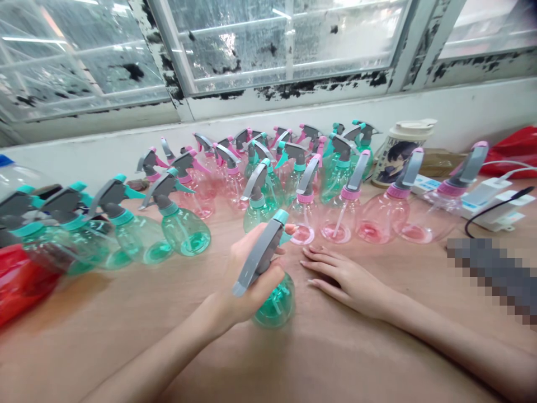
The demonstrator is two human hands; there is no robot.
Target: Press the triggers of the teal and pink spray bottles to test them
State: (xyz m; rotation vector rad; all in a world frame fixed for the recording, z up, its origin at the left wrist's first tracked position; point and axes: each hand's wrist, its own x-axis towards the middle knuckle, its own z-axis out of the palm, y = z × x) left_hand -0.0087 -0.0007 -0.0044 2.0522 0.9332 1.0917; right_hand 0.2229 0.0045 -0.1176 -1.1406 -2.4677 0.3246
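Note:
My left hand (247,263) is wrapped round the neck of a green spray bottle (274,308) with a grey trigger head and teal nozzle tip. The bottle is near the middle of the table, slightly tilted; whether its base touches the wood I cannot tell. Flat on the tabletop to its right lies my right hand (339,277), fingers stretched out and holding nothing. Just beyond its fingertips stand pink spray bottles (339,218) in a row. Green spray bottles (140,238) form another row at the left.
More pink and green spray bottles crowd the back, below the window (289,45). A printed cup (398,154), a white power strip (495,207) with cables and a red bag (514,151) are at the right. Another red bag (20,285) lies at the left edge of the table (201,364).

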